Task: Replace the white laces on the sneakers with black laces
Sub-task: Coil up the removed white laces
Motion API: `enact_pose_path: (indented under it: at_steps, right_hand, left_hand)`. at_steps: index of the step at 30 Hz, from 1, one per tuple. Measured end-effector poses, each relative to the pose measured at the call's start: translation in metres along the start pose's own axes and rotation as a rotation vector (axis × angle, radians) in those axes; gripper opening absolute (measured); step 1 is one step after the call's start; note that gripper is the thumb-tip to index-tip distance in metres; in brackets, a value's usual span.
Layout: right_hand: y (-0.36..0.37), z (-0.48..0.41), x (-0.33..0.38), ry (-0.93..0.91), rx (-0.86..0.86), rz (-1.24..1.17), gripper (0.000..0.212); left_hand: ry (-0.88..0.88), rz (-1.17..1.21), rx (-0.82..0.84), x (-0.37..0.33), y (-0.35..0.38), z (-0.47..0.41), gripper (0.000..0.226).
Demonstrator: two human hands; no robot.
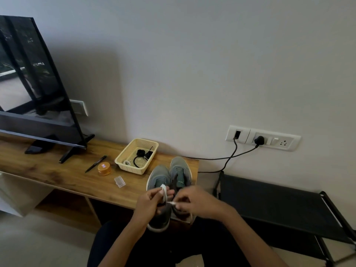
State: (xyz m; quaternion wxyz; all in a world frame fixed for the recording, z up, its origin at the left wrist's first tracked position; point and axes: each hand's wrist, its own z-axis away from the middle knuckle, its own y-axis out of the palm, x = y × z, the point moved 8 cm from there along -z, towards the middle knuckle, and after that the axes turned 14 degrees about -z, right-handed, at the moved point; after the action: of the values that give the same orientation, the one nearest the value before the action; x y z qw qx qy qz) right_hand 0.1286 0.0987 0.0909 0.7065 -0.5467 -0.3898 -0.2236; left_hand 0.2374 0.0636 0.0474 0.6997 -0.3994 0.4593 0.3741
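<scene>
Two grey-green sneakers stand side by side at the right end of the wooden unit, the left sneaker (159, 176) and the right sneaker (180, 168), toes toward the wall. My left hand (152, 201) holds a bundle of white lace (164, 191) over the left sneaker's heel. My right hand (194, 201) pinches the lace's free end (172, 203) just right of it. Black laces (140, 156) lie coiled in a cream plastic basket (123, 166) behind the shoes, beside a small white coil (127, 162).
A television (32, 87) stands at the left of the wooden unit (57, 172). A black pen (95, 164), an orange round tin (104, 169) and a small clear box (119, 181) lie before the basket. A black rack (279, 205) stands at right under a wall socket (262, 137) with cables.
</scene>
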Motion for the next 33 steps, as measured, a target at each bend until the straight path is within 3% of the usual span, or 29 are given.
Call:
enact_pose_path:
  at_steps: [4,8,12,16,19,22,26,30,33]
  right_hand:
    - [-0.040,-0.017,0.014,-0.064,-0.146,0.049,0.017]
    - [-0.048,-0.020,-0.011,-0.032,-0.267,-0.196,0.016]
    - [-0.023,-0.008,-0.045,0.056,-0.346,-0.408,0.017]
    - [0.015,0.003,-0.056,0.136,-0.296,-0.409,0.020]
    - [0.029,0.008,-0.041,0.113,-0.184,-0.282,0.020]
    - [0.025,0.008,-0.019,0.023,-0.106,0.009,0.022]
    - [0.008,0.000,0.011,-0.109,-0.114,0.253,0.021]
    - [-0.022,-0.011,0.022,-0.180,-0.255,0.305,0.017]
    - [-0.030,-0.019,0.011,-0.149,-0.298,0.108,0.010]
  left_hand:
    - [0.035,-0.152,0.191,-0.005,0.018,0.008,0.023]
    - [0.023,0.066,0.313,-0.015,0.019,0.015,0.028]
    - [-0.020,0.391,0.281,-0.015,0.013,0.010,0.028]
    - [-0.035,0.468,0.142,-0.008,0.007,0.000,0.026]
    - [-0.019,0.379,0.080,0.000,0.003,-0.004,0.025]
    - [0.021,0.187,0.071,0.005,0.004,-0.002,0.023]
    - [0.053,-0.046,0.026,0.004,0.005,0.001,0.020]
    - [0.130,-0.129,0.096,-0.007,0.014,0.006,0.025]
    - [0.136,-0.129,0.127,-0.011,0.012,0.003,0.027]
